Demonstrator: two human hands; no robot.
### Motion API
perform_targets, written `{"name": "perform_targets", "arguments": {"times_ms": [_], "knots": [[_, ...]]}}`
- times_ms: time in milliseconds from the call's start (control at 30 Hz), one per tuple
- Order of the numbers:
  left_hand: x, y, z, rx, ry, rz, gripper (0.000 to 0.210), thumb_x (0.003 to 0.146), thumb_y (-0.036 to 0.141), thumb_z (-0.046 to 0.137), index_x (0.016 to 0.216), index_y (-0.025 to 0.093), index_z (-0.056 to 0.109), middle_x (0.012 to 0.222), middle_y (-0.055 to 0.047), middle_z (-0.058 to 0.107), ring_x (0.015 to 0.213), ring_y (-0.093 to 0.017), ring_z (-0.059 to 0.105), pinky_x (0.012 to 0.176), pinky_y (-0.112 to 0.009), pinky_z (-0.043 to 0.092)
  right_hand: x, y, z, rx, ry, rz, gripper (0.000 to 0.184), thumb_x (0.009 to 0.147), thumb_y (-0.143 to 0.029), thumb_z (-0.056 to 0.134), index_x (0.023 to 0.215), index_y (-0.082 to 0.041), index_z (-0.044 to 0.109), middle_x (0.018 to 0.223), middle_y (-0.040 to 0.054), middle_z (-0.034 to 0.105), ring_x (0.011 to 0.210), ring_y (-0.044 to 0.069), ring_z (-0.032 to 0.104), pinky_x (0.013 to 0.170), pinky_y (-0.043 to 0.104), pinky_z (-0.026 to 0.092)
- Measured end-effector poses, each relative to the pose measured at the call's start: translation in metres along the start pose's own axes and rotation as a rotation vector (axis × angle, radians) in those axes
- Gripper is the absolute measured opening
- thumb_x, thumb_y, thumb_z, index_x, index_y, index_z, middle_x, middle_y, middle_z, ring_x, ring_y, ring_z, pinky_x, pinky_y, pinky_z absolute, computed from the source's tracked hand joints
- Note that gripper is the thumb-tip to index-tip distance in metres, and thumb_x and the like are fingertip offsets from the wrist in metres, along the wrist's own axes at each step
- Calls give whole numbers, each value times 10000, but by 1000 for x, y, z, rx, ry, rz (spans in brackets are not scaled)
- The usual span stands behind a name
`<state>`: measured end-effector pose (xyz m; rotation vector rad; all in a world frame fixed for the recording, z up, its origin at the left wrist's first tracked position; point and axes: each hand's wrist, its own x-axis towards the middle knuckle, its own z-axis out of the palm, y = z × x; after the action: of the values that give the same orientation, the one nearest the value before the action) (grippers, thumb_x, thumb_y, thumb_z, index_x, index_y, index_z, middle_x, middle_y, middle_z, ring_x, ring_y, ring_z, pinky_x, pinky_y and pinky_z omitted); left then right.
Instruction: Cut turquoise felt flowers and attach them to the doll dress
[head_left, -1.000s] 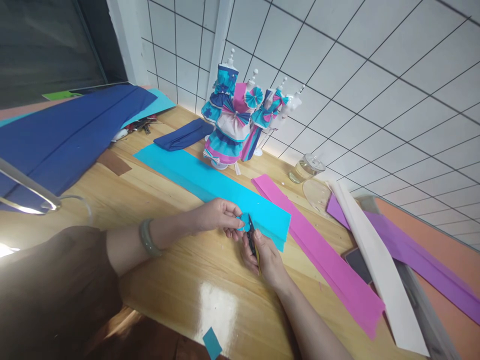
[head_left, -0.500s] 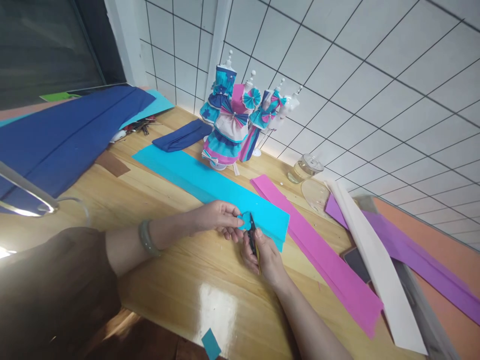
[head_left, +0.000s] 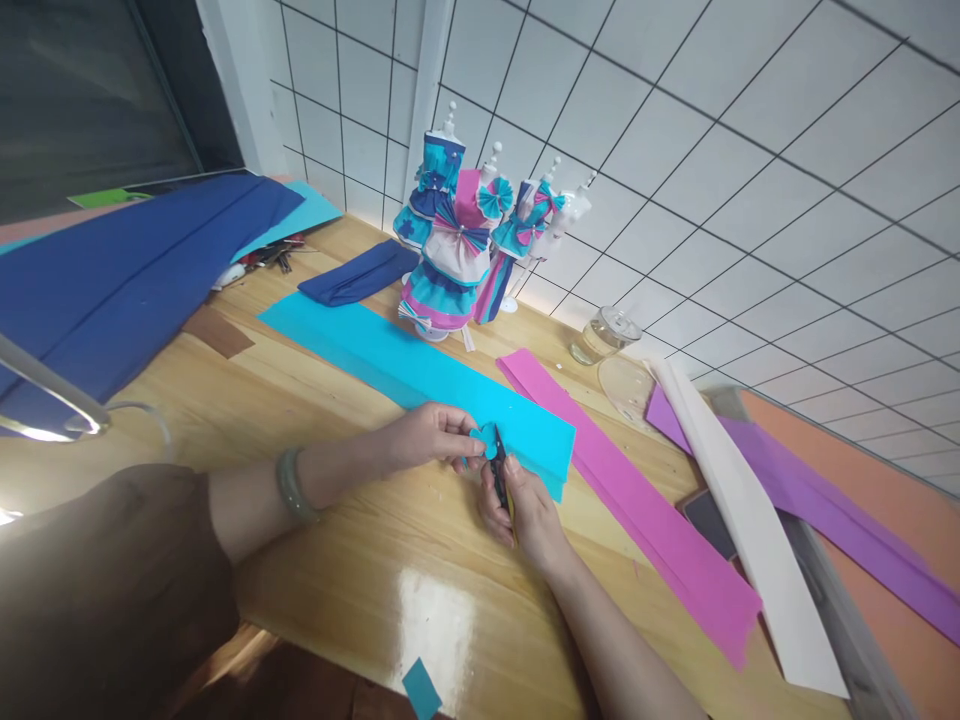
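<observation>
Between thumb and fingers, my left hand (head_left: 442, 437) pinches a small turquoise paper cutout (head_left: 490, 438) with a curved edge. My right hand (head_left: 525, 505) is closed round a small pair of dark scissors (head_left: 499, 470), whose blades point up and touch the cutout's right side. Both hands are over the near edge of a long turquoise crepe paper strip (head_left: 390, 355) on the wooden table (head_left: 360, 600). To the right of my right hand lies a pink paper strip (head_left: 645, 510).
Small dress forms in paper dresses (head_left: 454, 250) stand behind the turquoise strip. A glass jar (head_left: 606, 335) is by the tiled wall. White paper (head_left: 757, 530) and purple paper (head_left: 832, 500) cross at right; dark blue paper (head_left: 135, 270) covers the left. A teal scrap (head_left: 421, 688) sits at the near edge.
The cutout has turned a little in my left fingers, and more of its outline shows. The scissor blades look closer together. The whole view has shifted slightly.
</observation>
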<state>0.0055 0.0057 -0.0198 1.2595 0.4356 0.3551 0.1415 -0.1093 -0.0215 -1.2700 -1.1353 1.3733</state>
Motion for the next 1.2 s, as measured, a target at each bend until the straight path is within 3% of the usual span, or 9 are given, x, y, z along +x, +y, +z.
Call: {"name": "perform_targets", "arguments": {"times_ms": [833,1200], "knots": [[-3,10,-10,153,-65,-14,221,689,338,629,689,118,612,695,-54,651,636,-120,576,635,-242,436,-3,-2,-4,-96,-58,32,419,880,-521,277,686,-182,430,402,-82,321,317,64,265,358,222,193],[-3,10,-9,159,-14,-1,233,674,352,633,657,121,610,672,-38,658,594,-106,564,603,-223,425,-3,-4,-5,-144,-57,23,432,902,-484,256,655,-174,429,404,-74,327,331,62,277,367,218,213]]}}
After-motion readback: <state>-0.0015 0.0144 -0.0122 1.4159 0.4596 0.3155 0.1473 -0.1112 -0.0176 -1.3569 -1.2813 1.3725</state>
